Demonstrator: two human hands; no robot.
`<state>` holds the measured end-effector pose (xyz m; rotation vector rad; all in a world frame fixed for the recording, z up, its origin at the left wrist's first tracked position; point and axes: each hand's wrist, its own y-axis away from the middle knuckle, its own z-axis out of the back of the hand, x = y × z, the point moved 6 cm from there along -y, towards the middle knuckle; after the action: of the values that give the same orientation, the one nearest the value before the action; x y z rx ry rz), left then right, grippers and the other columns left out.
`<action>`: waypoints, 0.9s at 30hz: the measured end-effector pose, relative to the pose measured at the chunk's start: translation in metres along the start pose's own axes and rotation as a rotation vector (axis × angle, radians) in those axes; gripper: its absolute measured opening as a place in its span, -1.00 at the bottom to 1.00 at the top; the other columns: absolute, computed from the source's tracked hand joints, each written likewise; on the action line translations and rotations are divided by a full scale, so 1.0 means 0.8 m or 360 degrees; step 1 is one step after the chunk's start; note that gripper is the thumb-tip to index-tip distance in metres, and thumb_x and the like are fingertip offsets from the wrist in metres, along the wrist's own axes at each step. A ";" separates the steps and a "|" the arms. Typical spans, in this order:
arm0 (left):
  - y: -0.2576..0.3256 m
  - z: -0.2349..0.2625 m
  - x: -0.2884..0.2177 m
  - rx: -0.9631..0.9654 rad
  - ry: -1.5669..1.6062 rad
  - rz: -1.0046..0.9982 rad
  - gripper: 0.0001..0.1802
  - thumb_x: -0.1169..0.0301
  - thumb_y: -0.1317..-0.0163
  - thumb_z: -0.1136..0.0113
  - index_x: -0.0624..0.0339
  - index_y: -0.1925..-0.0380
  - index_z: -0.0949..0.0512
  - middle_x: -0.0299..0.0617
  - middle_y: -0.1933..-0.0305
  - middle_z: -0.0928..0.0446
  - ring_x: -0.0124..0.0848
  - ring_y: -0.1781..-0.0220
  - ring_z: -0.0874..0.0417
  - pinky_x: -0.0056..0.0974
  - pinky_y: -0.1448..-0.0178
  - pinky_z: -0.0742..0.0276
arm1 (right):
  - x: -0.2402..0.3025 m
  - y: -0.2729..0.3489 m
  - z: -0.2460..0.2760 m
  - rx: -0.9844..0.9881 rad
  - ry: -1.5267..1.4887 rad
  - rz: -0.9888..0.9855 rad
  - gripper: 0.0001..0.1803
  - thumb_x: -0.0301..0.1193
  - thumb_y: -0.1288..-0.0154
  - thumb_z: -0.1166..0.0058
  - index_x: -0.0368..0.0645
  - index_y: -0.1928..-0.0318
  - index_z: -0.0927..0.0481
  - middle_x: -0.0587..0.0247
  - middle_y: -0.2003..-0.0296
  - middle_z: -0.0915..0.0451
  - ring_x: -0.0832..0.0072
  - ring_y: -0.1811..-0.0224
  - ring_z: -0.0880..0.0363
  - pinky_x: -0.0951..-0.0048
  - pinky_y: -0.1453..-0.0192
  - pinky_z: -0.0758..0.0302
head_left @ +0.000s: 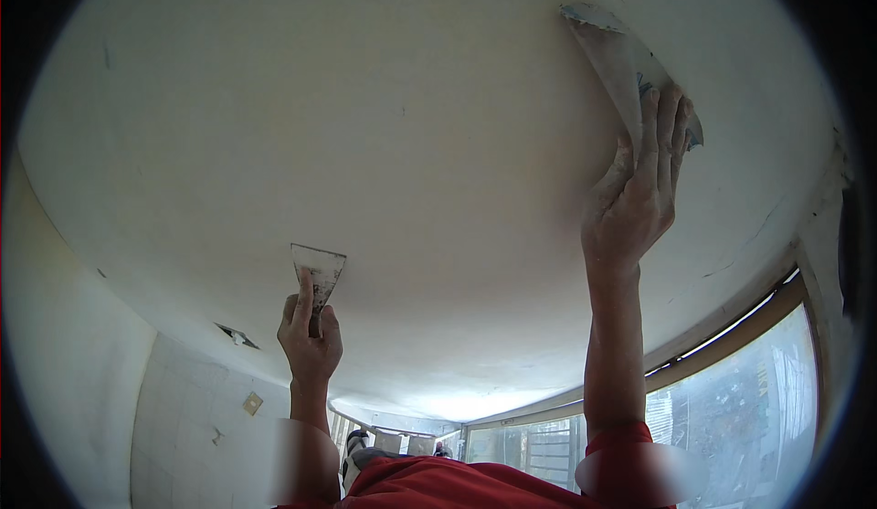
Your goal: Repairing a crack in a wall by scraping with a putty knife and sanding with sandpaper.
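My left hand (311, 340) grips a putty knife (319, 267) by its handle, the index finger laid along the blade. The blade is flared, whitish and spotted with dark marks. Its wide edge lies close to a broad pale plastered surface (429, 171); whether it touches cannot be made out. Higher and to the right, my right hand (635, 189) holds a curled, dust-white sheet of sandpaper (607, 61) against the same surface. The fingers lie over the sheet and the thumb is at its near edge. The sheet's far end curls away, with a ragged rim.
A small dark-edged hole (237, 335) with something pale in it breaks the surface at the lower left. Beneath it stands a pale wall (187, 408) with a square tan plate (252, 404). Glass windows (731, 399) in a brown frame run along the lower right. A thin crack marks the right side.
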<state>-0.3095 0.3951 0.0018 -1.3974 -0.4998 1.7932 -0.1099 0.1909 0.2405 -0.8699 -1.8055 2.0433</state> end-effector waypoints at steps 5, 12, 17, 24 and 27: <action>-0.006 -0.003 0.023 -0.0259 0.0011 -0.0117 -0.34 0.51 -0.24 -0.04 0.32 -0.40 -0.29 -0.12 0.31 -0.45 -0.40 0.41 -0.49 -0.29 0.35 -0.55 | 0.153 0.112 -0.042 0.0730 -0.0496 0.0545 -0.60 -0.44 -0.41 0.08 -0.19 -0.20 -0.57 0.20 -0.41 -0.34 0.29 -0.50 -0.22 0.21 -0.55 -0.22; 0.010 0.017 0.046 -0.0279 -0.0003 0.0186 -0.30 0.52 -0.22 -0.03 0.29 -0.43 -0.25 -0.10 0.26 -0.47 -0.41 0.36 -0.51 -0.34 0.32 -0.52 | 0.018 -0.028 -0.007 0.0085 0.0103 0.0062 -0.59 -0.49 -0.52 0.25 -0.37 -0.26 -0.46 -0.06 -0.31 -0.44 -0.01 -0.44 -0.29 -0.05 -0.46 -0.29; 0.018 0.001 0.068 -0.0272 0.0295 0.0411 -0.30 0.49 -0.31 -0.07 0.29 -0.46 -0.17 -0.09 0.25 -0.48 -0.41 0.33 -0.51 -0.32 0.25 -0.52 | 0.206 0.139 -0.060 0.0953 -0.0609 0.0830 -0.59 -0.46 -0.42 0.08 -0.24 -0.23 -0.53 0.13 -0.35 -0.42 0.26 -0.46 -0.30 0.14 -0.53 -0.24; 0.054 -0.031 0.072 -0.0198 0.0190 0.0499 -0.31 0.56 -0.44 0.11 0.38 -0.51 0.09 0.06 0.12 -0.45 -0.26 0.22 -0.52 -0.27 0.09 -0.52 | 0.151 -0.048 -0.061 0.0237 -0.0145 0.0460 -0.56 -0.62 -0.34 0.06 -0.28 -0.23 -0.52 0.09 -0.34 -0.43 0.13 -0.43 -0.33 -0.02 -0.46 -0.32; 0.053 -0.036 0.078 -0.0355 0.0189 0.0542 -0.32 0.56 -0.47 0.15 0.32 -0.52 0.10 0.12 0.09 -0.44 -0.17 0.19 -0.55 -0.20 0.04 -0.52 | 0.170 -0.062 -0.073 0.0094 -0.0033 0.0353 -0.56 -0.63 -0.34 0.07 -0.29 -0.23 -0.53 0.08 -0.33 -0.43 0.11 -0.43 -0.33 -0.02 -0.46 -0.33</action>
<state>-0.3018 0.4130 -0.0764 -1.8216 -0.4281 1.9496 -0.1899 0.3240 0.2521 -1.0777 -1.7166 2.2342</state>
